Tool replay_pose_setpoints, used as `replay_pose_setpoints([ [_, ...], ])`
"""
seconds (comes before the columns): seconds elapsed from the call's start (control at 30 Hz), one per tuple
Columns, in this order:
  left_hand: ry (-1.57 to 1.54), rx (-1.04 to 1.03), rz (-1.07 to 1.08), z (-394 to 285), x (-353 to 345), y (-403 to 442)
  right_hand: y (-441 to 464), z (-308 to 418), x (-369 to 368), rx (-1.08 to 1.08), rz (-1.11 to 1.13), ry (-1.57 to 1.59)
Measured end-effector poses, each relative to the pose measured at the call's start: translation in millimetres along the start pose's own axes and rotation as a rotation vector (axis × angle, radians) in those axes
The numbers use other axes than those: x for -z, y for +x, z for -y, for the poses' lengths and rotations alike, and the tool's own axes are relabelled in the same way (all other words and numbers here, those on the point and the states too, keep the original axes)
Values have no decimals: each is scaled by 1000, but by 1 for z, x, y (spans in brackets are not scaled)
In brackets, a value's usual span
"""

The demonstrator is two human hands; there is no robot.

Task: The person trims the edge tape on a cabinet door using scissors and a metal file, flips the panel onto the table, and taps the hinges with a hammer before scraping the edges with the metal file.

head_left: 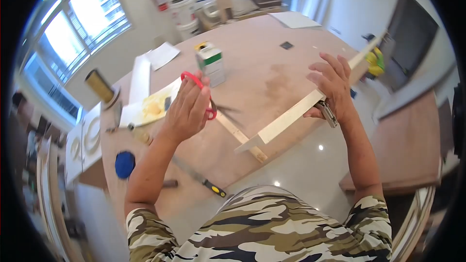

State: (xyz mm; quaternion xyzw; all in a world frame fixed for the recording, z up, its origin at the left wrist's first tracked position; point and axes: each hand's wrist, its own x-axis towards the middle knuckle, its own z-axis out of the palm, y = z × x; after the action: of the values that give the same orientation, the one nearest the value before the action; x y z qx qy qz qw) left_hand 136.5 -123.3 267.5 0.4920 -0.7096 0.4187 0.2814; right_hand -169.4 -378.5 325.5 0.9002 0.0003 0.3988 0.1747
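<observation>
My left hand (pixel 187 109) is raised over the table's near left part. Red-handled scissors (pixel 212 112) are in it, with the handle loops around the fingers and the dark blades blurred toward the right. On the right, my right hand (pixel 335 87) grips a long pale wooden strip (pixel 291 116) between thumb and palm, its fingers raised and spread. A silver metal tool (pixel 328 114) shows beneath that palm; its kind is unclear. The strip slants from lower left to upper right. Its lower end is near another narrow wooden strip (pixel 240 136) on the table.
On the wooden table (pixel 262 48) stand a white-green carton (pixel 211 63) and a brass-coloured cylinder (pixel 101 87). A black-yellow handled saw (pixel 212 187) lies near the front, and a blue round object (pixel 125 164) at left. A person in a yellow vest (pixel 374 62) is beyond the table, right.
</observation>
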Motion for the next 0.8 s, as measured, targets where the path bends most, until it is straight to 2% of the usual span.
replay_pose_setpoints([
  [0.1, -142, -213, 12, 15, -7, 13, -13, 10, 8, -153, 49, -59],
  [0.33, -277, -330, -62, 14, -25, 49, -48, 18, 10, -374, 105, 131],
  [0.53, -315, -464, -86, 9, -32, 69, -40, 18, 7, -389, 115, 145],
  [0.8, -294, -558, -7, 18, -15, 91, -18, 13, -9, -385, 102, 156],
])
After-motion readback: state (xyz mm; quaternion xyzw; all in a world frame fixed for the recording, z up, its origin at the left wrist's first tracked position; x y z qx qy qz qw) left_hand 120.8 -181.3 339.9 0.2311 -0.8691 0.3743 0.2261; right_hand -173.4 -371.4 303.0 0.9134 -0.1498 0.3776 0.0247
